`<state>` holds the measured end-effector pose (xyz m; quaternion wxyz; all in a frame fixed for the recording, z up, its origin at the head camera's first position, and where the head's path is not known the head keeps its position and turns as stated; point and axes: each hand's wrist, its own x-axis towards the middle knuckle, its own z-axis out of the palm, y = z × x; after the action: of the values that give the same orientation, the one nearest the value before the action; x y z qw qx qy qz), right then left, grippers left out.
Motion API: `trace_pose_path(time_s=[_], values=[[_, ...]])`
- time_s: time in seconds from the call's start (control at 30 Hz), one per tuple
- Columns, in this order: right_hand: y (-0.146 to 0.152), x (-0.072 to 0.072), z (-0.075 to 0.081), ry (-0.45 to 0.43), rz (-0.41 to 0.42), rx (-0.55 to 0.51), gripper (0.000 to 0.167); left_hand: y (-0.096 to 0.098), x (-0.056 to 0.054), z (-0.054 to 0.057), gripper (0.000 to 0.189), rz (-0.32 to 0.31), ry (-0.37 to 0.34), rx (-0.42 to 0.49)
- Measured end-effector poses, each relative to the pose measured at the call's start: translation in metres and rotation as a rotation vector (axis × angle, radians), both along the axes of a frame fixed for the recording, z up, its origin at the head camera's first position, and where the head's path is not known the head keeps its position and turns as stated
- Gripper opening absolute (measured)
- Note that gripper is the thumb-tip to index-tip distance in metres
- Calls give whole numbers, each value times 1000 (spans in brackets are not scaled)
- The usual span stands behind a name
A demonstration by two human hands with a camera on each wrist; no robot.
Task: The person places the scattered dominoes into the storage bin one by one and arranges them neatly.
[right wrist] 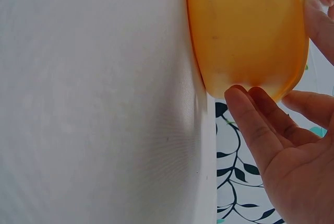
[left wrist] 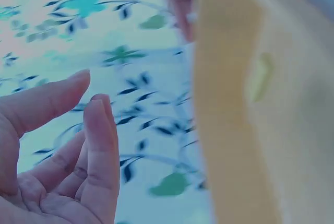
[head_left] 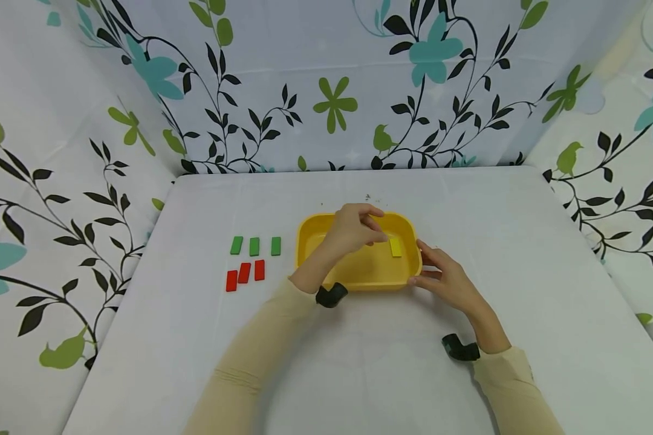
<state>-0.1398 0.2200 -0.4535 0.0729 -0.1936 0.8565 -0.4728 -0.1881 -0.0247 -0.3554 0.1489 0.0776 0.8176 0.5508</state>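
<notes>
A yellow tray [head_left: 354, 281] stands on the table, with one small yellow block [head_left: 395, 246] inside near its right end. Over the tray hovers my left hand [head_left: 354, 229], its fingers loosely bent. In the left wrist view a gap shows between the left thumb [left wrist: 57, 101] and fingertips, and they hold nothing. At the tray's right end my right hand [head_left: 448, 278] holds the corner, thumb near the front edge and fingers against the end wall. The right wrist view shows these right fingers [right wrist: 255, 125] touching the tray's wall.
Left of the tray, three green blocks [head_left: 254, 246] lie in a row on the white table [head_left: 381, 362]. Three red blocks [head_left: 243, 273] lie in another row just nearer. Patterned cloth [head_left: 326, 72] hangs behind the table and along both sides.
</notes>
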Motion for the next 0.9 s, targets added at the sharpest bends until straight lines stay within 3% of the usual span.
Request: trace_pose_path(time_s=[0.23, 0.5, 0.67, 0.9], values=[[-1, 0, 1, 9, -4, 5, 83, -59, 21, 32, 44, 43, 121, 22], [-1, 0, 0, 21, -13, -5, 82, -134, 44, 44, 52, 152, 140, -32], [-2, 1, -2, 20, -10, -18, 83, -180, 57, 35, 56, 226, 178, -82], [-2, 0, -2, 27, -11, -7, 83, -232, 70, 6, 63, 279, 196, -76]])
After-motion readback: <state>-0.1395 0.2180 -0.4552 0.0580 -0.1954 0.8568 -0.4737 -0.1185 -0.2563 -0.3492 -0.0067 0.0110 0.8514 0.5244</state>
